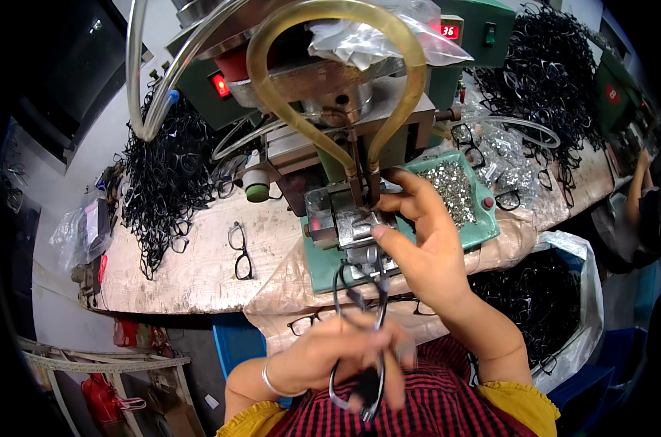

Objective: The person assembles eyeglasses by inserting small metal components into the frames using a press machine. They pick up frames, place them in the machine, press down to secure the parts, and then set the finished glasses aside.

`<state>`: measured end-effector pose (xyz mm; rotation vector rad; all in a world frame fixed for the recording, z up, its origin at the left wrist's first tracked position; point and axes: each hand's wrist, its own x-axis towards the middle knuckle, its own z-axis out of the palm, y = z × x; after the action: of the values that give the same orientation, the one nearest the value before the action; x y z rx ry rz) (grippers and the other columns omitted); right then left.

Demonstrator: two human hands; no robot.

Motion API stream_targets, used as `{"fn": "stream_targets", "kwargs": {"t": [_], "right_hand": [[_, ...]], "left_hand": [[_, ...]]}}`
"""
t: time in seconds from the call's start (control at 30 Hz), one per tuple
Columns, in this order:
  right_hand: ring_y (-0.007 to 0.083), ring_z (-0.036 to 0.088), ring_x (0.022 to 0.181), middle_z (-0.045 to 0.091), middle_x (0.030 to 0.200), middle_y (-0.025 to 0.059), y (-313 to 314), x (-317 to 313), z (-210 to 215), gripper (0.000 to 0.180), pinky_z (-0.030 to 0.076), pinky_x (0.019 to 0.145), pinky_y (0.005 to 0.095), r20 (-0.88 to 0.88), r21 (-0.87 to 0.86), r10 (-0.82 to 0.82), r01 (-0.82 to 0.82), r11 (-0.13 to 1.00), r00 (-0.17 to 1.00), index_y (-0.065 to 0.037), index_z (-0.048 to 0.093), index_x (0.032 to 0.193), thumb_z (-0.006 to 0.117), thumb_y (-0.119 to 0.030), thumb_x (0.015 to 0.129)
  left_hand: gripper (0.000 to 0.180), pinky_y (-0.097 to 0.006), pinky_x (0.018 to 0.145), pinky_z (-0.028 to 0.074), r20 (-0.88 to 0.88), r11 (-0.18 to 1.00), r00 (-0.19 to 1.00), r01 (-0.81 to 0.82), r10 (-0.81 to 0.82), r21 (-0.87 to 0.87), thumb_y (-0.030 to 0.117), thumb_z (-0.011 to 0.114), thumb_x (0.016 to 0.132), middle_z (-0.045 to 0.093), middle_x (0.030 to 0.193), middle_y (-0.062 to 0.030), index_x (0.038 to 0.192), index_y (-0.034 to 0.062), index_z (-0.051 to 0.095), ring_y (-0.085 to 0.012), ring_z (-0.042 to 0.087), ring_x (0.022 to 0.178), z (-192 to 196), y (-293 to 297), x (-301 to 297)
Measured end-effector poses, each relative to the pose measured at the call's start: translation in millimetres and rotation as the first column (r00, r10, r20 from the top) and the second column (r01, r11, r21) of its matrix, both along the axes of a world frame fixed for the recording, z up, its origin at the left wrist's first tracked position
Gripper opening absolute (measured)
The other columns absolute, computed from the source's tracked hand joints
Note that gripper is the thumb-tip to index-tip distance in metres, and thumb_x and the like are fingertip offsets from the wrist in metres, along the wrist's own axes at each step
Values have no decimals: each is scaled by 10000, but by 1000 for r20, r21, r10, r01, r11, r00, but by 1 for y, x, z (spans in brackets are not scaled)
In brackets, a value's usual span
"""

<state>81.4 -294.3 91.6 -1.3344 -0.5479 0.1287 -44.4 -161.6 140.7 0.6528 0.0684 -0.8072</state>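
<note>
My left hand (337, 353), smeared by motion, is closed around a black eyeglass frame (336, 288) in front of my lap. Part of that frame reaches up toward the machine's metal fixture (356, 226), and another part hangs below my fingers. My right hand (432, 247) is at the fixture's right side, thumb and fingertips bent in against the metal block. Anything small between those fingertips is hidden. Just above them, two copper-coloured prongs (364, 186) come down, fed by a looped yellowish hose (418, 73).
A green tray (490, 231) of small metal pieces (450, 191) sits right of the fixture. Heaps of black eyeglass frames (166, 175) lie at left and far right. One loose frame (239, 251) rests on the table. A white sack (589, 291) holds more frames. Another person's arm (638, 186) shows far right.
</note>
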Motion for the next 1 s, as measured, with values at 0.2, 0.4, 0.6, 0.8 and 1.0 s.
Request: {"fn": "stream_targets", "kwargs": {"t": [0.2, 0.4, 0.6, 0.8, 1.0], "right_hand": [[379, 550, 1173, 647, 1150, 167, -44, 63, -57, 253, 439, 985, 447, 600, -571, -161, 560, 600, 784, -49, 700, 1002, 713, -118, 759], [359, 568, 1150, 660, 1129, 158, -75, 80, -104, 238, 450, 977, 434, 701, -499, -252, 711, 495, 667, -59, 704, 967, 738, -107, 736], [368, 622, 1003, 668, 1050, 167, -59, 122, -93, 134, 496, 872, 428, 715, -431, -252, 696, 575, 652, -41, 669, 906, 702, -101, 791], [370, 652, 990, 690, 990, 185, -56, 103, -108, 120, 510, 869, 419, 618, -444, -237, 581, 682, 750, -13, 687, 926, 647, -101, 856], [343, 667, 990, 701, 1025, 170, -43, 132, -86, 150, 520, 862, 399, 611, -513, -127, 513, 689, 782, -23, 715, 962, 645, -110, 861]], "left_hand": [[312, -191, 452, 449, -96, 916, 926, -339, 365, 212, 263, 428, 1017, 710, 818, -205, 1011, -22, 553, -118, 572, 485, -33, -16, 37], [289, -196, 485, 491, -108, 924, 931, -324, 350, 203, 241, 425, 1024, 715, 831, -204, 1011, -28, 529, -121, 603, 500, -31, -13, 42], [316, -207, 525, 513, -75, 934, 939, -323, 337, 152, 272, 412, 1040, 711, 858, -204, 1074, -22, 524, -135, 632, 556, -39, -12, 39], [359, -331, 699, 550, 201, 812, 831, -552, 518, 191, 331, 466, 1027, 685, 951, -213, 1128, -4, 549, -250, 667, 758, -71, -2, -7], [159, -304, 732, 513, 700, 182, 446, -889, 558, 421, 157, 510, 1002, 681, 874, -145, 1022, 4, 545, -200, 644, 757, -90, 80, -1]]}}
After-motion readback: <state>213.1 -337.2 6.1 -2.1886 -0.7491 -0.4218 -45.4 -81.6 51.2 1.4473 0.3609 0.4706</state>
